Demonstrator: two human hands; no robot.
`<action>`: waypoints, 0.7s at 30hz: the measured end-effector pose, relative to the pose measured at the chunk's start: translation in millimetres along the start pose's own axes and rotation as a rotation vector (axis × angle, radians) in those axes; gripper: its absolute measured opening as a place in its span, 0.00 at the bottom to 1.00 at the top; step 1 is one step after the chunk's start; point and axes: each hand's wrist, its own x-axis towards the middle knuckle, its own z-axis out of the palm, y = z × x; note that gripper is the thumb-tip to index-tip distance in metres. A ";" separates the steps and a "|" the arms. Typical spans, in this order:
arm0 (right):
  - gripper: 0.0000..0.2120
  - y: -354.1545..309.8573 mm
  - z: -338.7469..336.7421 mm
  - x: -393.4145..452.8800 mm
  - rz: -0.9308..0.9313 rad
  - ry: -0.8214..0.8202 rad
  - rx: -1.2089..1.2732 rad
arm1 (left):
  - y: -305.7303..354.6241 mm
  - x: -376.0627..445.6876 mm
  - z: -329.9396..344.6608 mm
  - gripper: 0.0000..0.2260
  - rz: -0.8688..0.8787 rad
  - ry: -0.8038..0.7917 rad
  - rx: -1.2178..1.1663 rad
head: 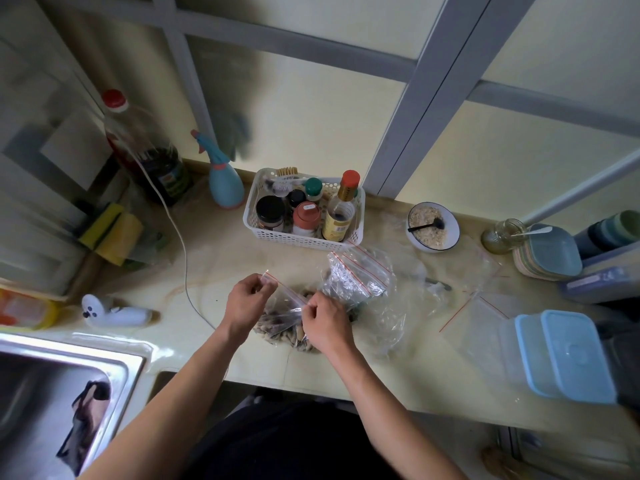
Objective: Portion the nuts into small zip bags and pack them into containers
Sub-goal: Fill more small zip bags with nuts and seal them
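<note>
A small clear zip bag with a red seal line is held over the counter, with nuts showing through it. My left hand pinches the left end of its top edge. My right hand pinches the same edge further right. Under and behind the hands lies a larger clear bag of nuts. A stack of empty red-lined zip bags sits just behind my right hand. Two clear containers with blue lids stand at the right, and a flat empty zip bag lies beside them.
A white basket of bottles and jars stands behind the bags. A bowl of oats with a black spoon is to its right. A steel sink is at the lower left, and a white cable runs across the counter.
</note>
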 end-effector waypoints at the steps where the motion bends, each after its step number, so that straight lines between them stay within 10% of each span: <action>1: 0.08 -0.3 -1.6 -0.9 0.017 0.005 -0.005 | 1.6 -0.8 0.0 0.10 0.021 -0.040 0.017; 14: 0.10 0.2 17.0 4.9 -0.146 0.124 0.252 | 19.6 -12.7 2.1 0.11 0.193 -0.288 0.183; 21: 0.14 2.2 17.6 4.7 -0.032 0.059 0.237 | 4.8 -5.1 8.7 0.09 0.120 -0.051 0.231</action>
